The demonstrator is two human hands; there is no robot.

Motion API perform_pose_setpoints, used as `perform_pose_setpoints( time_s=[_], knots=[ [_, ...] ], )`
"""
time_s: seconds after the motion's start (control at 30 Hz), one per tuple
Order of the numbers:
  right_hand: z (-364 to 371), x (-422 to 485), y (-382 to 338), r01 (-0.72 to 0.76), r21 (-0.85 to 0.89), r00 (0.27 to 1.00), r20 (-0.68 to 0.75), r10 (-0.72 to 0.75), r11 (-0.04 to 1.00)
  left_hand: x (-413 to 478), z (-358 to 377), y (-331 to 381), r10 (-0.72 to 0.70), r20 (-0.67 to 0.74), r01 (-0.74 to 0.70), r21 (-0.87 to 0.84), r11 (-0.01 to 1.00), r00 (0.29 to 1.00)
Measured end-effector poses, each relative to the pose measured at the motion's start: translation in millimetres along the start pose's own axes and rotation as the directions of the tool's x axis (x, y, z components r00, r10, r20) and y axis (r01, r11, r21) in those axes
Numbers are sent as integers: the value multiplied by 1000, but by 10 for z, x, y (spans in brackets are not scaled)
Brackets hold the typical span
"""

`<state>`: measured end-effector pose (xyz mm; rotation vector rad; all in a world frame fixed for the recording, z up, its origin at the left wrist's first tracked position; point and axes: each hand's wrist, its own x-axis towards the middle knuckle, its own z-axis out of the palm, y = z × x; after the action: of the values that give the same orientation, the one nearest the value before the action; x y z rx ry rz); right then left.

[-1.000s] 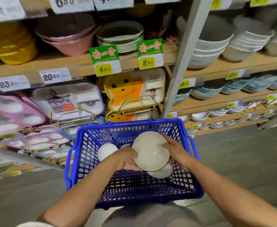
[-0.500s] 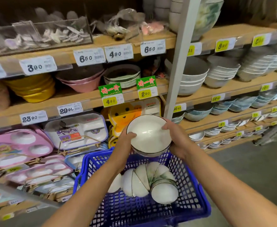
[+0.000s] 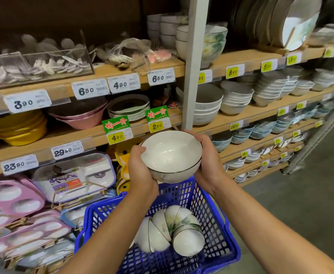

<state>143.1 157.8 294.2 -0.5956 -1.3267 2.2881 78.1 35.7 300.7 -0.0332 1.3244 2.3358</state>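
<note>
Between left-hand fingers (image 3: 138, 155) and right-hand fingers (image 3: 194, 135), white bowl (image 3: 171, 153)

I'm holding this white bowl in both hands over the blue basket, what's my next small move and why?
Probably raise the bowl toward the stacked bowls on the upper shelf by the post. The left hand and right hand grip it by its sides, clear above the basket, and its thin dark rim looks like theirs.
</note>
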Motion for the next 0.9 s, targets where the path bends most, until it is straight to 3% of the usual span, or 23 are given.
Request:
perform_pose_setpoints(
  time_s=[0.27,0.63,0.9],
  knots=[
    [-447,-352,-514,74,-1,996,-51,-74,997,-387,627,-191,-19,30,17,56,998,999],
    [-1882,-1005,-1400,116,-16,979,-167,-117,993,-1184,1954,-1020,-38,190,33,29,999,981],
    [-2796,-1314,-1945,202,-18,941,-275,-199,979,-1522,2811,-1505,-149,309,125,98,987,939]
  ],
)
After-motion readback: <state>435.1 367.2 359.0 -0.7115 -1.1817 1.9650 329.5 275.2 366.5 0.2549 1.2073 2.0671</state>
